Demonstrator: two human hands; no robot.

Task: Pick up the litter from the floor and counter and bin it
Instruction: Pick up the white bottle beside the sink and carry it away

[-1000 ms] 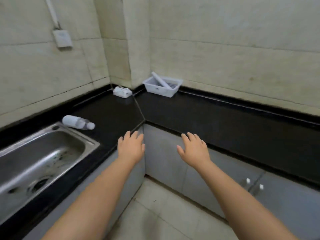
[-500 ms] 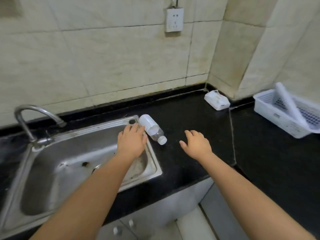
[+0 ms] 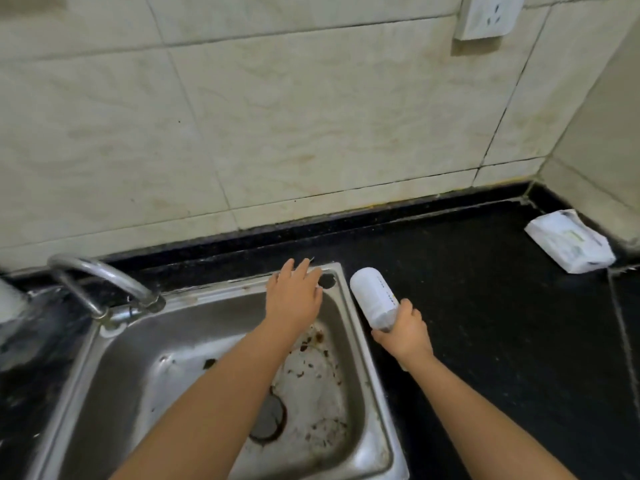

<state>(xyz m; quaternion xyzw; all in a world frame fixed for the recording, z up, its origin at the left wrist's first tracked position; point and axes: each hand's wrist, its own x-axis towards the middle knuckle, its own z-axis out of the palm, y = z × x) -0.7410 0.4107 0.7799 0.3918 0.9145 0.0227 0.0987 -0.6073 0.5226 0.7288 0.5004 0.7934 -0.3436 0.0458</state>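
A clear plastic bottle (image 3: 372,295) with a white label lies on the black counter (image 3: 485,306), just right of the sink. My right hand (image 3: 405,332) is closed around its neck end, and the cap is hidden under my fingers. My left hand (image 3: 294,296) hovers open over the far right corner of the steel sink (image 3: 221,393), fingers spread, holding nothing. A white tissue packet (image 3: 569,241) lies on the counter at the far right, near the wall corner.
A curved steel tap (image 3: 100,284) stands at the sink's back left. The sink basin is stained, with a drain (image 3: 266,417) in its floor. Tiled wall rises close behind the counter, with a socket (image 3: 488,15) at the upper right.
The view has swung left and closer to the sink. My right hand moved onto the bottle and closed on its neck. My left hand moved further over the sink's back corner.
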